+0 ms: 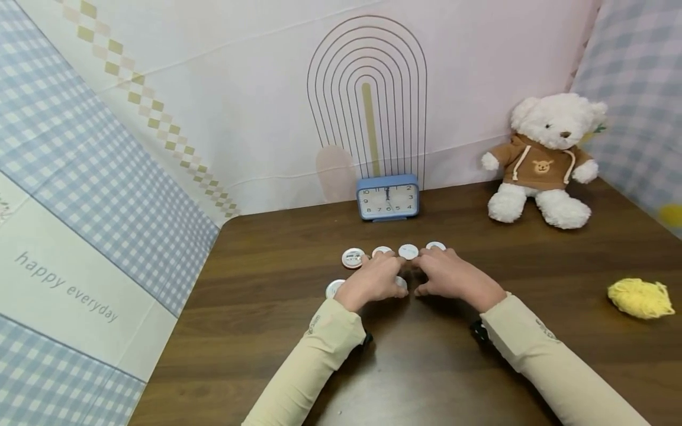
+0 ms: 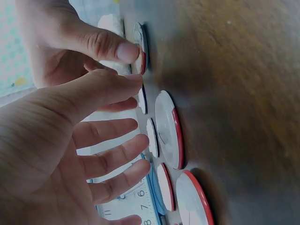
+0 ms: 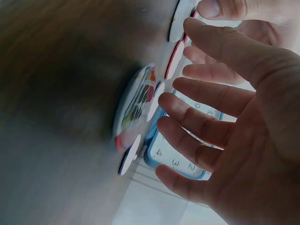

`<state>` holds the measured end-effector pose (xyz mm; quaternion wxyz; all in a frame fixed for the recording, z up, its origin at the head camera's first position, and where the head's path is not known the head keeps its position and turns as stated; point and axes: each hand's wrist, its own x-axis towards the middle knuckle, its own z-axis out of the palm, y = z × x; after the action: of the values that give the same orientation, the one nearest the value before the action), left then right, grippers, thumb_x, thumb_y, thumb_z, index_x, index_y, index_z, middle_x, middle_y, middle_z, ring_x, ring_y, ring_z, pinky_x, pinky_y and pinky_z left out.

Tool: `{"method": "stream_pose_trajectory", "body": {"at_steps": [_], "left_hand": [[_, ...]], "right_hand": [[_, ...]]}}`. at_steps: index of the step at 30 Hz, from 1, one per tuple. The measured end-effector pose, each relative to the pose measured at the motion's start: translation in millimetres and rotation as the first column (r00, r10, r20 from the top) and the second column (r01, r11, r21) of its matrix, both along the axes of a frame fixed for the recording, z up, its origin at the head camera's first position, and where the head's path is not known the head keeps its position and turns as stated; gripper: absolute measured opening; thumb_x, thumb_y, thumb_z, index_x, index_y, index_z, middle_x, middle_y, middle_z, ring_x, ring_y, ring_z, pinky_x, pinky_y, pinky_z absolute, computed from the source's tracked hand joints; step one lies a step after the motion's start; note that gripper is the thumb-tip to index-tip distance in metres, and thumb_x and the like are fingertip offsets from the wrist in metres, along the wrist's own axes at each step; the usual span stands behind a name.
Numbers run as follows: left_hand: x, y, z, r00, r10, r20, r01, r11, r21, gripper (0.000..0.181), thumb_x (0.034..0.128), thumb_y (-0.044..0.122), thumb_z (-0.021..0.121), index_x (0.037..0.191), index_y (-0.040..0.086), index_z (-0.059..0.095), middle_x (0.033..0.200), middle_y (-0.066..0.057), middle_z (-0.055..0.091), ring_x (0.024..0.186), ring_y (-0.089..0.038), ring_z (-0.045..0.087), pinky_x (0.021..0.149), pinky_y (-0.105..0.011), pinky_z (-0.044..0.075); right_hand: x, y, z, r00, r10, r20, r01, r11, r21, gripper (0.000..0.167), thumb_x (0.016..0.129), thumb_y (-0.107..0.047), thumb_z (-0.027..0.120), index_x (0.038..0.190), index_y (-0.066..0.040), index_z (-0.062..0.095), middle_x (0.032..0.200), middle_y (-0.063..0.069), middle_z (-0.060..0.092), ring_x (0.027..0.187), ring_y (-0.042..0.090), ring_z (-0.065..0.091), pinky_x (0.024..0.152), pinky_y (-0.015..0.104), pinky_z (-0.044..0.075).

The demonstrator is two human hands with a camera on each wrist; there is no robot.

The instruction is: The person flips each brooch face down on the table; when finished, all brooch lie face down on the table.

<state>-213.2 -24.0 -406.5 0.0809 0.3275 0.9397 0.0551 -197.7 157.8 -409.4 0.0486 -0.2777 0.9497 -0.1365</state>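
Several round pin badges lie in two rows on the wooden table. In the far row, one badge (image 1: 351, 258) shows a metal pin on its back, and another white badge (image 1: 408, 252) lies between the hands. My left hand (image 1: 375, 278) is over the near row, its fingers spread and loosely bent in the left wrist view, partly hiding a badge (image 1: 401, 285). Beside it, my right hand (image 1: 450, 273) reaches in with parted fingers. A badge with a colourful print (image 3: 136, 108) lies near the right fingers. Whether the right thumb (image 2: 126, 52) touches a badge (image 2: 141, 49) I cannot tell.
A blue alarm clock (image 1: 388, 198) stands behind the badges. At the back right sits a white teddy bear (image 1: 549, 160) in a brown hoodie. A ball of yellow yarn (image 1: 641, 298) lies on the right side of the table (image 1: 256, 355). Patterned cloth hangs behind.
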Motion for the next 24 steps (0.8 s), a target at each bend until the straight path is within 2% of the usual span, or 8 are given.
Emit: {"method": "stream_pose_trajectory", "body": {"at_steps": [5, 12, 19, 22, 24], "left_hand": [[-1.0, 6.8, 2.5, 1.000, -0.029, -0.011, 0.029, 0.999, -0.017, 0.036, 0.0859, 0.035, 0.080, 0.114, 0.014, 0.069, 0.111, -0.003, 0.062, 0.101, -0.024, 0.056, 0.084, -0.047, 0.040], [-2.6, 18.6, 2.9, 0.997, -0.080, -0.014, 0.079, 0.996, -0.032, 0.039, 0.0867, 0.036, 0.080, 0.118, 0.016, 0.068, 0.104, -0.002, 0.060, 0.101, -0.025, 0.057, 0.087, -0.051, 0.041], [-1.2, 31.8, -1.1, 0.993, -0.115, -0.027, 0.115, 0.993, -0.016, 0.031, 0.0844, 0.034, 0.081, 0.106, 0.016, 0.067, 0.094, 0.003, 0.056, 0.093, -0.018, 0.055, 0.074, -0.039, 0.037], [-0.3, 37.0, -1.8, 0.994, -0.111, -0.017, 0.111, 0.994, -0.015, 0.031, 0.0846, 0.034, 0.081, 0.106, 0.016, 0.066, 0.096, 0.003, 0.057, 0.094, -0.018, 0.056, 0.076, -0.039, 0.038], [-0.1, 40.6, -2.7, 0.994, -0.107, -0.011, 0.107, 0.994, -0.018, 0.032, 0.0848, 0.034, 0.081, 0.107, 0.016, 0.065, 0.099, 0.002, 0.058, 0.095, -0.018, 0.057, 0.080, -0.042, 0.039]], "right_hand": [[3.4, 11.6, 1.8, 0.998, -0.051, 0.037, 0.050, 0.998, 0.041, 0.042, 0.078, -0.029, 0.088, 0.107, -0.003, 0.071, 0.091, 0.004, 0.057, 0.087, 0.027, 0.053, 0.079, 0.056, 0.043], [8.5, 23.2, 5.1, 0.997, -0.069, 0.024, 0.068, 0.996, 0.058, 0.041, 0.075, -0.027, 0.089, 0.103, -0.004, 0.070, 0.089, 0.003, 0.056, 0.088, 0.029, 0.052, 0.078, 0.058, 0.043], [12.1, 33.4, 5.4, 0.995, -0.096, 0.041, 0.094, 0.994, 0.052, 0.050, 0.072, -0.022, 0.092, 0.111, 0.001, 0.069, 0.098, 0.009, 0.061, 0.094, 0.033, 0.054, 0.083, 0.061, 0.043], [13.3, 37.7, 4.2, 0.995, -0.096, 0.025, 0.095, 0.995, 0.044, 0.051, 0.072, -0.019, 0.091, 0.113, 0.002, 0.068, 0.099, 0.010, 0.062, 0.094, 0.033, 0.055, 0.083, 0.061, 0.043], [13.6, 40.0, 2.7, 0.996, -0.088, 0.011, 0.088, 0.995, 0.037, 0.046, 0.072, -0.018, 0.091, 0.108, 0.000, 0.069, 0.095, 0.007, 0.062, 0.091, 0.032, 0.055, 0.081, 0.060, 0.044]]}}
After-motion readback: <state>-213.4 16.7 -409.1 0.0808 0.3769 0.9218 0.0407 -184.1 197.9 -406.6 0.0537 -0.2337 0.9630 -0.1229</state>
